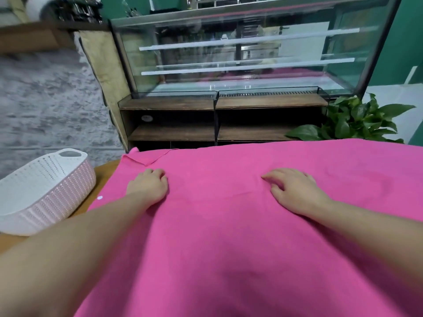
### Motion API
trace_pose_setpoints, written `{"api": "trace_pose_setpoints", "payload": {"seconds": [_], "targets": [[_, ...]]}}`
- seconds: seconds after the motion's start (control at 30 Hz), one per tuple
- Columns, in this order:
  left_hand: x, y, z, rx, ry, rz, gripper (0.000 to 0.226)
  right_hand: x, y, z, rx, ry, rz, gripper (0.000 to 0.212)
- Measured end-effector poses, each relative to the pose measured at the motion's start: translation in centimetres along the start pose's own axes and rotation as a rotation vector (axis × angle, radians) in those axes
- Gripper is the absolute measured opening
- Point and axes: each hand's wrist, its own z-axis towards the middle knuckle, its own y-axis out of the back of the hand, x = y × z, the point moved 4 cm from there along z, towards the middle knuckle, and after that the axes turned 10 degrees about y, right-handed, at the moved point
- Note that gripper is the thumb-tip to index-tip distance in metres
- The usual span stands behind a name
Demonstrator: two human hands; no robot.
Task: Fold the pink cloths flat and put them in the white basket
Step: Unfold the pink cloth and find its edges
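Note:
A large pink cloth (229, 236) lies spread over the table and fills most of the view; its far left corner is folded over. My left hand (148, 185) rests on the cloth near that corner, fingers bent against the fabric. My right hand (295, 191) lies palm down on the cloth to the right, fingers spread and relaxed. Neither hand lifts any fabric. The white perforated basket (13, 202) stands on the table at the left, beside the cloth's edge. Nothing shows inside it.
The wooden table (104, 172) shows only between basket and cloth. Beyond the far edge stands a glass display case (240, 53) on dark wooden shelves (171, 133). A green leafy plant (357, 122) rises at the far right. Grey floor lies at the left.

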Motion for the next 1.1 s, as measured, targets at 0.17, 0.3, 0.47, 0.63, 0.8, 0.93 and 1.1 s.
{"api": "trace_pose_setpoints", "payload": {"seconds": [0.17, 0.3, 0.47, 0.63, 0.8, 0.93, 1.1], "targets": [[1.1, 0.0, 3.7, -0.030, 0.064, -0.022, 0.042, 3.5, -2.1, 2.0, 0.028, 0.093, -0.054, 0.039], [2.5, -0.4, 8.7, 0.030, 0.107, -0.027, 0.050, 4.4, -3.4, 4.4, 0.012, 0.097, -0.033, 0.037], [5.5, -0.3, 13.1, 0.053, 0.307, -0.022, 0.052, 4.3, -4.2, 5.8, -0.027, 0.095, -0.002, 0.029], [4.1, -0.7, 10.1, -0.001, 0.108, 0.058, 0.050, 4.3, -4.2, 5.6, 0.065, 0.064, -0.016, 0.034], [2.1, -0.9, 4.4, 0.055, 0.002, 0.000, 0.052, 5.5, -4.0, 3.9, 0.205, 0.058, -0.042, 0.051], [0.5, -1.1, -2.8, 0.044, -0.177, -0.071, 0.044, 7.1, -2.8, -0.3, 0.212, 0.094, -0.068, 0.050], [-1.3, -0.8, -13.6, -0.009, -0.324, -0.179, 0.035, 7.9, -1.8, -6.7, 0.160, 0.132, -0.071, 0.049]]}}
